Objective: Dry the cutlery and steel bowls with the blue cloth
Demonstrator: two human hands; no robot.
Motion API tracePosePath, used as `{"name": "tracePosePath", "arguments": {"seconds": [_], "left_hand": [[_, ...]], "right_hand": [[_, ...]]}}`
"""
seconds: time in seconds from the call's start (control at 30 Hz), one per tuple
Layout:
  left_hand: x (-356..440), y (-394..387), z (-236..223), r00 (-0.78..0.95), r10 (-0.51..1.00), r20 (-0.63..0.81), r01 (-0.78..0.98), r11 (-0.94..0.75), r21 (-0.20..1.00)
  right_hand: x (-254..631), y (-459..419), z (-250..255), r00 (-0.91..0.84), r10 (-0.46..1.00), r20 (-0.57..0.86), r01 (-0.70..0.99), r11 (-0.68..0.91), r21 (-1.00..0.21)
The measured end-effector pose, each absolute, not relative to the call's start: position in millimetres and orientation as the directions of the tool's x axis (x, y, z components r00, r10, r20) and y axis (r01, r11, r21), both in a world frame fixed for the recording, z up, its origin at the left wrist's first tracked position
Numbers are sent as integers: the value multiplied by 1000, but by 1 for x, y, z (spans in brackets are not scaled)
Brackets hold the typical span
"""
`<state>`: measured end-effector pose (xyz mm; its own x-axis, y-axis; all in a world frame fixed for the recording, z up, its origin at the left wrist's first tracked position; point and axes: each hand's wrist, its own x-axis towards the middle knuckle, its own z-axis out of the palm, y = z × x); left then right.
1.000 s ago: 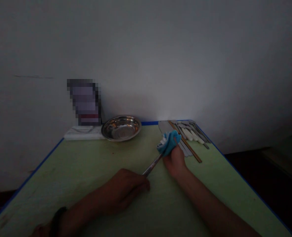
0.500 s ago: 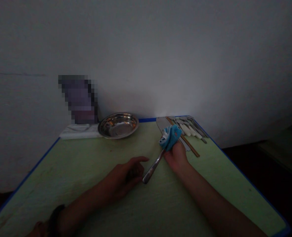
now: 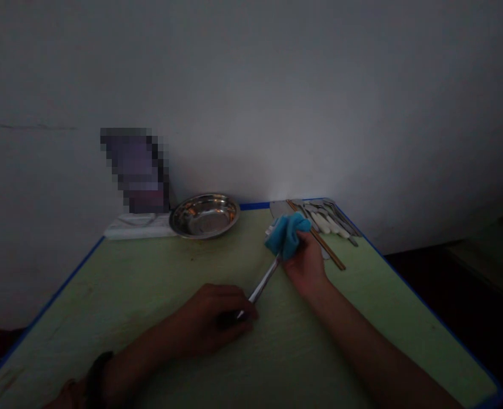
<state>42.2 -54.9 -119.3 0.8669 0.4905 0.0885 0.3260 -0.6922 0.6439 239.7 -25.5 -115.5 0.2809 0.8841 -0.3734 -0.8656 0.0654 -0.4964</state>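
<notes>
My left hand (image 3: 215, 324) rests on the green table (image 3: 119, 284), fingers closed round the handle end of a metal utensil (image 3: 262, 282). The utensil slants up and to the right. Its far end is wrapped in a blue cloth (image 3: 284, 236), which my right hand (image 3: 306, 264) grips from below. The utensil's head is hidden by the cloth, so I cannot say what kind it is.
A steel bowl (image 3: 204, 215) stands at the back by the wall, beside a white slab (image 3: 137, 227) with a blurred object on it. Several pieces of cutlery and wooden chopsticks (image 3: 319, 227) lie at the back right corner. The table has a blue edge.
My left hand had let go of the handle half a second ago, fingers lifted; now it is closed on the handle again. The cloth has shifted slightly along the utensil.
</notes>
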Motion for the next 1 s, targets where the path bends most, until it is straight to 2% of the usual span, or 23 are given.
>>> {"name": "tracePosePath", "arguments": {"seconds": [0.13, 0.23, 0.53, 0.7, 0.77, 0.9, 1.0], "left_hand": [[42, -57, -112, 875, 476, 89, 316, -700, 640], [42, -58, -111, 875, 478, 79, 323, -698, 639], [43, -58, -115, 848, 526, 64, 371, -675, 637], [44, -57, -117, 852, 520, 59, 373, -683, 628], [44, -57, -117, 858, 511, 55, 371, -690, 621], [43, -58, -114, 867, 495, 61, 350, -690, 634], [43, -57, -113, 863, 503, 52, 350, -668, 657]], "right_hand": [[250, -25, -111, 317, 873, -371, -899, 152, -411], [251, -25, -110, 304, 869, -390, -911, 146, -385], [242, -26, -120, 189, 912, -365, -870, -17, -493], [240, -28, -122, 135, 954, -267, -874, -12, -485], [239, -28, -123, 132, 964, -230, -841, -14, -541], [238, -27, -131, 280, 939, -201, -701, 58, -710], [238, -27, -139, 354, 916, -189, -653, 98, -751]]}}
